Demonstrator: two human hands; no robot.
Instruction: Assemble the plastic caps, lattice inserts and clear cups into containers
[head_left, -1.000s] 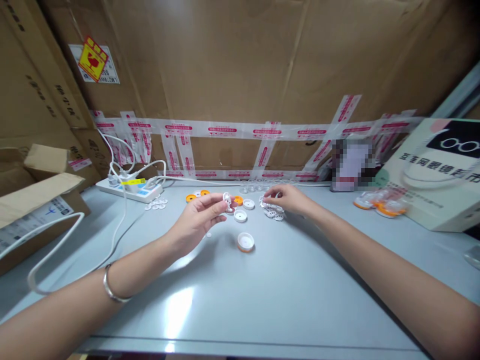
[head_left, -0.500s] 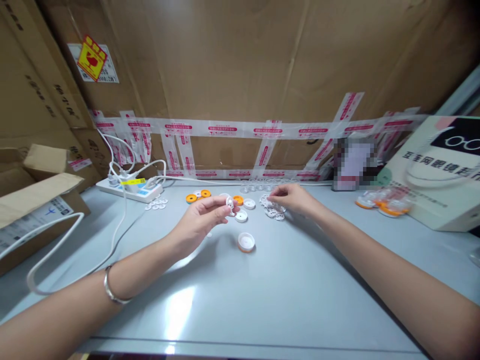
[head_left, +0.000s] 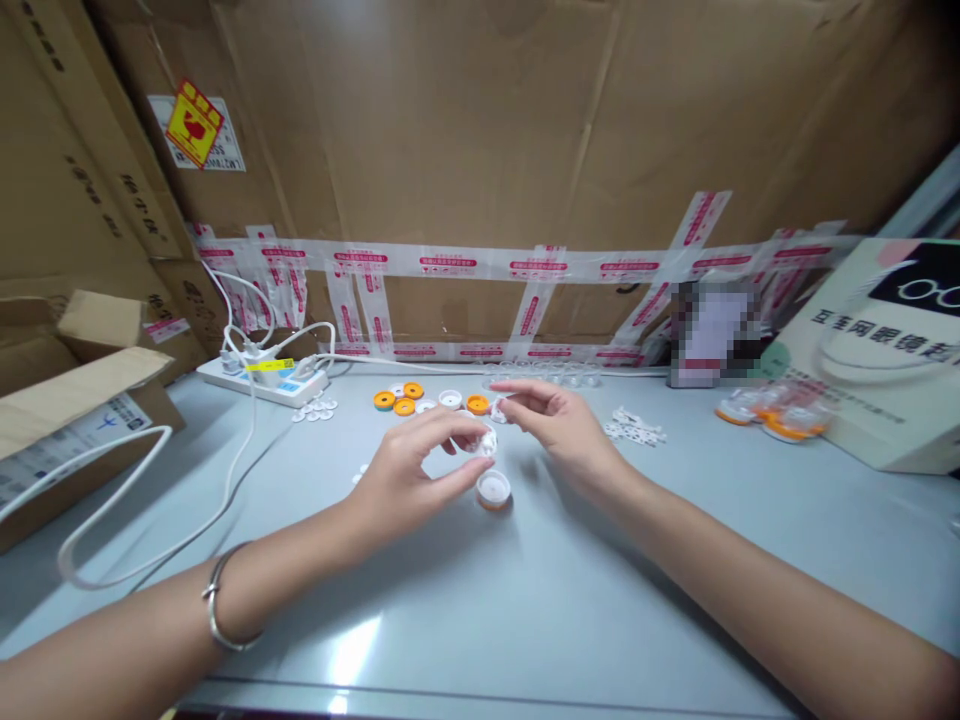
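Observation:
My left hand (head_left: 409, 470) is closed in a pinch on a small white plastic part (head_left: 488, 442), whose exact shape is too small to make out. Just beyond it, my right hand (head_left: 566, 430) pinches a small white perforated disc (head_left: 498, 409) between thumb and fingers. The two held parts are close to each other. Below them on the table stands a round white cap with an orange base (head_left: 493, 488). Several orange and white round caps (head_left: 405, 407) lie behind my left hand. My right hand hides the table spot behind it.
Small white flat pieces (head_left: 636, 427) lie to the right, white discs (head_left: 315, 408) by the power strip (head_left: 262, 382). Clear round covers (head_left: 540, 374) line the back. Assembled clear-and-orange pieces (head_left: 772, 412) sit near a printed box (head_left: 877, 370). A white cable (head_left: 251, 450) loops at left.
My right hand has come left from the white perforated pieces, with a disc in its fingers. My left hand has shifted right and slightly nearer, its white part still pinched.

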